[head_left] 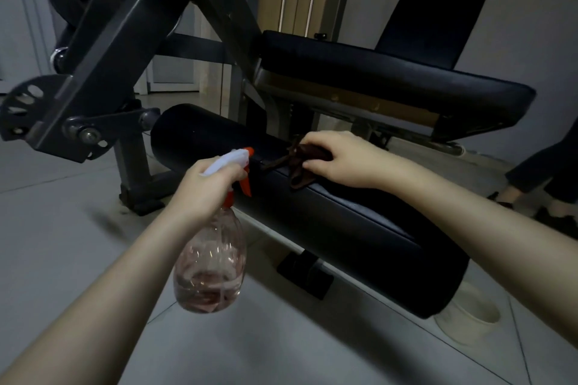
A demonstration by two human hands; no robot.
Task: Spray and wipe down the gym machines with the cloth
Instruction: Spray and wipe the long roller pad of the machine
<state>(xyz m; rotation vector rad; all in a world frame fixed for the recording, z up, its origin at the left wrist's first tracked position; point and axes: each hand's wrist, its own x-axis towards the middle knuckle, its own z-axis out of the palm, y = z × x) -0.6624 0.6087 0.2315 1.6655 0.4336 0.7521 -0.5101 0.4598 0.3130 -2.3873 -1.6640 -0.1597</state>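
The fingers (232,172) of the left hand (203,187) are curled tight round the neck of a clear spray bottle (212,262), just behind its orange trigger; the bottle hangs upright over the tiled floor (62,212), with a little pinkish liquid in the bottom. The fingers (316,166) of the right hand (341,159) are bent over a bunched brown cloth (297,166), holding it down on top of the black roller pad (344,228) (a loose corner sticks out toward the nozzle).

Count: one bottle, one cloth, two hands, three black pads, namely the roller, the seat pad (391,72) and the backrest (431,19).

The seat pad's edge overhangs just beyond the cloth. The roller runs on bare both ways, to the grey machine frame (103,56) on the left and to its near end at lower right. Open floor lies left of the bottle; another person's legs (544,178) stand at far right.
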